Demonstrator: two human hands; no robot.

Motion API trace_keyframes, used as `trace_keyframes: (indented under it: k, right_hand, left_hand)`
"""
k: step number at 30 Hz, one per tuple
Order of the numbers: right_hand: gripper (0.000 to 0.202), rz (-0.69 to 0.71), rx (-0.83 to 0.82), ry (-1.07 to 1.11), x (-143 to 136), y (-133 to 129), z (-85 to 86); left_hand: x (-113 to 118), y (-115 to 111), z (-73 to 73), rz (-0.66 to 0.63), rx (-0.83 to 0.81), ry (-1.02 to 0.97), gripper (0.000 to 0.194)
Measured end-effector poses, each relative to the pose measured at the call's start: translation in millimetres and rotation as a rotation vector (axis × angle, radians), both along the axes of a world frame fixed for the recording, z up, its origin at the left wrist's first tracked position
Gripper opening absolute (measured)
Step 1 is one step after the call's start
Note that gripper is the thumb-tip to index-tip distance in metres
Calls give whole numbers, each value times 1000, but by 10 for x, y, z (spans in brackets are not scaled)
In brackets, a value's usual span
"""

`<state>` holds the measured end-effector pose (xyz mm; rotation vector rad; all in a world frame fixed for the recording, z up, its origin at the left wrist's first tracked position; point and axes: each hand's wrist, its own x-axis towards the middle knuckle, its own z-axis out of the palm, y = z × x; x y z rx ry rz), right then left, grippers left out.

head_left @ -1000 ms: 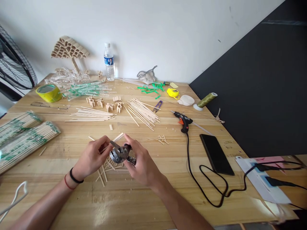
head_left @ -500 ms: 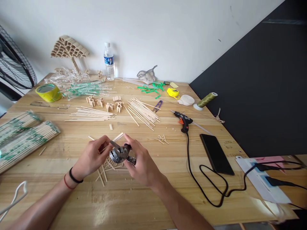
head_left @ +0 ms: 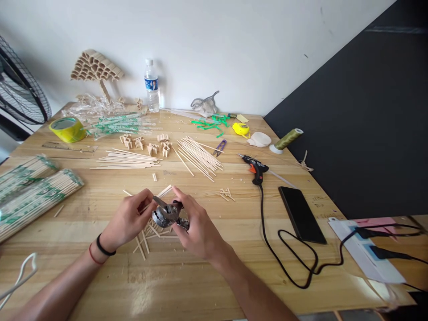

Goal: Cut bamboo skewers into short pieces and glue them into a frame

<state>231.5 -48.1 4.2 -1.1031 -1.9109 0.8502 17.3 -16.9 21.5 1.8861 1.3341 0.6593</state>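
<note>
My left hand (head_left: 129, 218) is closed in a pinch on a thin wooden stick (head_left: 144, 208), close to the jaws of a metal tool. That tool, a pair of pliers (head_left: 164, 215) with a worn silver head, is gripped in my right hand (head_left: 200, 227); its handles are mostly hidden by the palm and fingers. Cut stick pieces (head_left: 146, 243) lie loosely piled on the table beneath both hands. Just beyond my fingers, more sticks (head_left: 165, 191) stick out, partly covered. A short pair of stick pieces (head_left: 154, 177) rests farther off.
Long loose sticks (head_left: 200, 158) and small glued stick blocks (head_left: 153, 149) lie ahead. At right are a glue gun (head_left: 256, 168), its looping cord (head_left: 264, 236) and a phone (head_left: 302, 215). Wrapped stick bundles (head_left: 43, 198) lie left. A water bottle (head_left: 152, 87) stands by the wall.
Almost nothing differs. The pliers' head has shifted very slightly, while both hands stay in the same place.
</note>
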Motion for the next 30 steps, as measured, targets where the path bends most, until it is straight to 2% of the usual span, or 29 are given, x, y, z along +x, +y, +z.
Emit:
trace_keyframes:
  k: [24, 30]
  right_hand:
    - [76, -3, -9, 7, -3, 4, 6]
    - [76, -1, -10, 10, -6, 5, 1]
  left_hand:
    - [-5, 7, -29, 7, -15, -6, 15]
    - [0, 12, -36, 14, -35, -14, 21]
